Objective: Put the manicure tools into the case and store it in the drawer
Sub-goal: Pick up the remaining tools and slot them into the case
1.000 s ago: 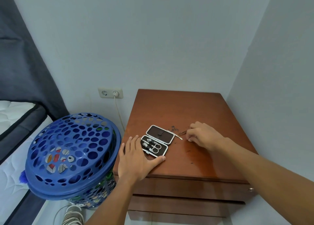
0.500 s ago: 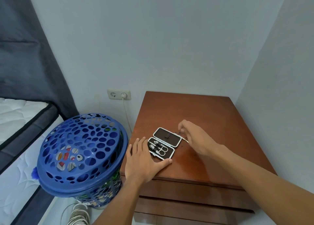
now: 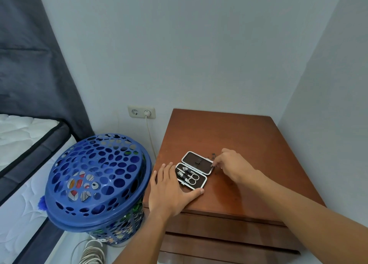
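Brown case point(image 3: 194, 170) lies open at lower centre on the bench point(image 3: 229, 136), scissors point(image 3: 191, 178) already slotted; left hand point(image 3: 169, 190) flat, steadying it, right hand point(image 3: 232, 167) pinching a small tool. Closing and drawer point(image 3: 223, 227) storage remain.

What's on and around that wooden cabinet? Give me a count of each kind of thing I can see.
Hands: 2 (left hand, right hand)
Open manicure case: 1
Scissors in the case: 1
Blue laundry basket: 1
Wall socket: 1
Wooden cabinet: 1
Total: 7
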